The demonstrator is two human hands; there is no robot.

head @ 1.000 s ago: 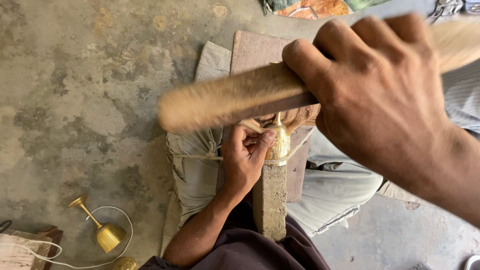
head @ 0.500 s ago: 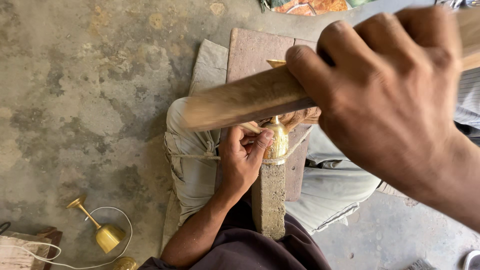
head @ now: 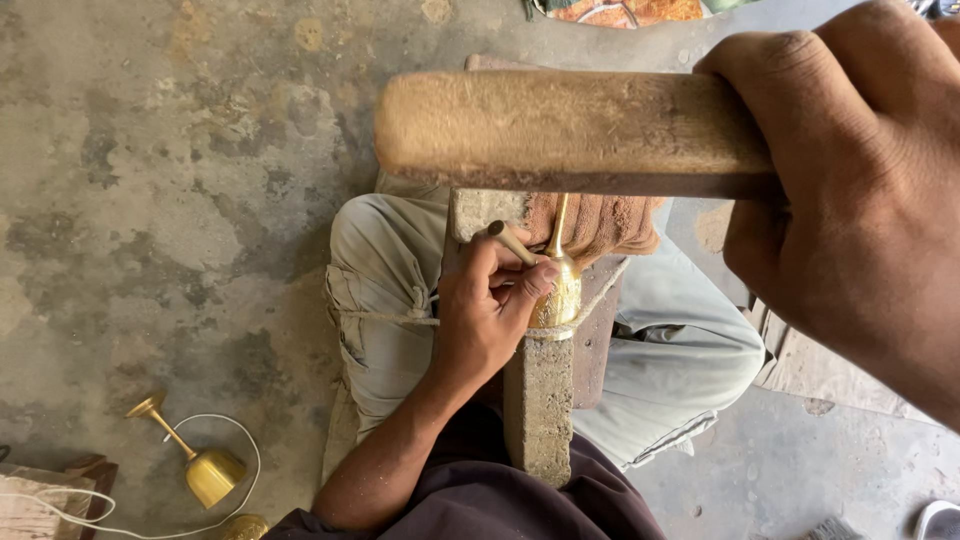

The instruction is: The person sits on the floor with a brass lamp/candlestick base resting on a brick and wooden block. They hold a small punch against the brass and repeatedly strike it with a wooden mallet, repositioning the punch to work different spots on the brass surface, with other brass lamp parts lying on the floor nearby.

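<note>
My right hand (head: 850, 190) fills the upper right, close to the camera, and grips a thick wooden stick (head: 560, 130) that reaches left above my lap. Below it my left hand (head: 485, 310) pinches a thin metal punch (head: 512, 243) against a small brass goblet (head: 558, 290). The goblet lies on a long block (head: 538, 400) that rests between my legs, bound to it with a cord. A brown cloth (head: 600, 222) sits just behind the goblet's stem.
A second brass goblet (head: 200, 462) lies on the stained concrete floor at the lower left, ringed by a white cord (head: 250, 450). A wooden piece (head: 40, 500) sits in the bottom left corner. A flat board (head: 800, 365) lies by my right leg.
The wooden stick in my right hand has come up closer to the camera and now looks larger. My left hand stays on the goblet; the punch is now visible between its fingers.
</note>
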